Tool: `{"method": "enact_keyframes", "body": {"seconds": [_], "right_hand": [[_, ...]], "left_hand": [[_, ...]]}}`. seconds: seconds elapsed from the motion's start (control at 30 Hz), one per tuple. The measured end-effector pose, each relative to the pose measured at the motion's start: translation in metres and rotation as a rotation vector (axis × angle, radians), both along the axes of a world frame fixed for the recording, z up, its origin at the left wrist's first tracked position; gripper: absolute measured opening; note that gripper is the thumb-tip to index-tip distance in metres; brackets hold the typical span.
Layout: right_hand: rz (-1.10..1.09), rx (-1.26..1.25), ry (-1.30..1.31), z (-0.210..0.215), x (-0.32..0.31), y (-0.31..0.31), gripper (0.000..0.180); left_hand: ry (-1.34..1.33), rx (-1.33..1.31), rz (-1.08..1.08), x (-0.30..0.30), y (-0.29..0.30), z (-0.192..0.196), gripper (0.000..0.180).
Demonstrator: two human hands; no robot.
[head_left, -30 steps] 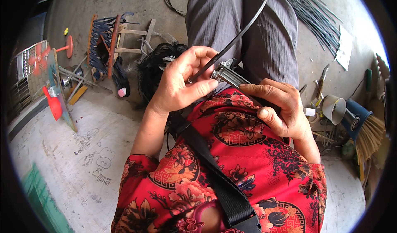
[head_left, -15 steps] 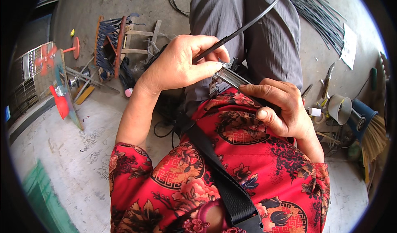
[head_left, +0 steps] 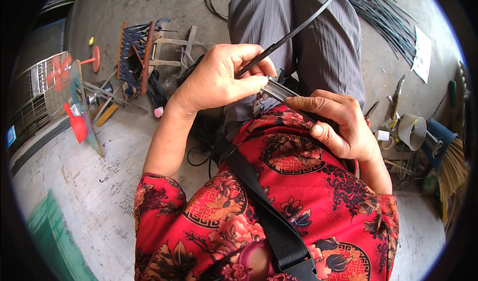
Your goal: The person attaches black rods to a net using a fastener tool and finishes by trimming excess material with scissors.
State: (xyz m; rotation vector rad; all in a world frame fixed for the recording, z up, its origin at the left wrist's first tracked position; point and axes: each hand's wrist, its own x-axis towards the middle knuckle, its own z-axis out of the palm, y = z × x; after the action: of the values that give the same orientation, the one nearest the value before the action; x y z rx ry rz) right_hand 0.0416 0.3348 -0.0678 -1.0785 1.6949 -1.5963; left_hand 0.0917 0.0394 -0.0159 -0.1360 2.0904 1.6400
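Head view: left hand's grip pinches a black cable by a ridged metal tool; right hand's fingers touch the tool, their closure unclear. Arching over grey trousers, the cable looks light, springy, best held near the tool.

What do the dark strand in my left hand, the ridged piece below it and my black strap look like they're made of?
Dark strand: probably plastic or rubber; smooth, faintly shiny, bending in a curve.
Ridged piece: likely metal, from its silvery sheen.
Strap: seemingly synthetic webbing, with a fine woven texture.
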Motion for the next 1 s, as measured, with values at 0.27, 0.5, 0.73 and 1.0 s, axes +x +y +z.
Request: {"method": "enact_keyframes", "body": {"seconds": [0.27, 0.5, 0.73, 1.0], "right_hand": [[-0.003, -0.031, -0.052, 0.0, -0.004, 0.0, 0.05], [0.008, -0.044, -0.068, -0.001, -0.005, 0.001, 0.052], [-0.001, -0.056, -0.089, 0.0, -0.007, -0.001, 0.06], [0.021, -0.06, -0.467, 0.023, -0.029, -0.018, 0.114]], "left_hand": [[-0.002, 0.016, 0.047, 0.0, 0.002, -0.001, 0.016], [-0.053, 0.078, 0.075, 0.001, 0.004, -0.001, 0.022], [-0.008, 0.17, 0.092, 0.01, -0.005, -0.013, 0.034], [0.066, 0.146, 0.093, 0.02, -0.014, -0.021, 0.06]]}}
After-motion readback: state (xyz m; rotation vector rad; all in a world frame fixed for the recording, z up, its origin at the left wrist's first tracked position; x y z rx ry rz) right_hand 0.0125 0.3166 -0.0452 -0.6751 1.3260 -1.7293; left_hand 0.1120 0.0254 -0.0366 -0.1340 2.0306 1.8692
